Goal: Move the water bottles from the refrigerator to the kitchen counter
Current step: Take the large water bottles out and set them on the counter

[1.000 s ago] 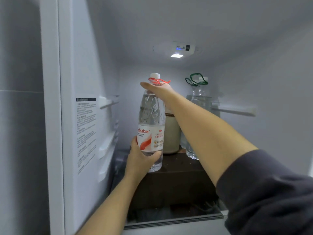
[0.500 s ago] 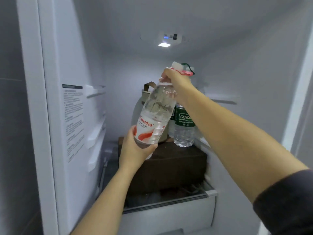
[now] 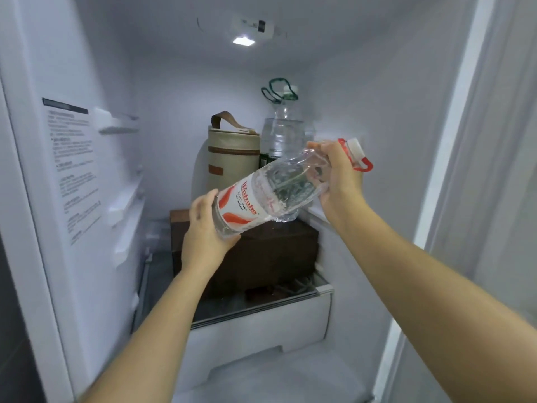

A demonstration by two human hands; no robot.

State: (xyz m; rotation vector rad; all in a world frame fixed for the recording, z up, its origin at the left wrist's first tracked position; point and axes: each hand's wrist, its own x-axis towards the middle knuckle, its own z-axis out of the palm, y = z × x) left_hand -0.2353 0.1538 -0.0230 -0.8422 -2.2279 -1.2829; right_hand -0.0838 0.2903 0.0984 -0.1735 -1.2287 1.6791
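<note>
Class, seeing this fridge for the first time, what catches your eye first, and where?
The red-labelled water bottle, tilted steeply mid-frame, left hand gripping its base, right hand its neck. Behind it a beige bag and a green-handled bottle stand at the back, under the ceiling light.

Atop the brown box (image 3: pixel 276 251), beige bag (image 3: pixel 232 152) and green-handled bottle (image 3: pixel 282 132) block the rear; open room above.

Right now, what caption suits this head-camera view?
Left hand and right hand hold a tilted water bottle at the open refrigerator.
</note>
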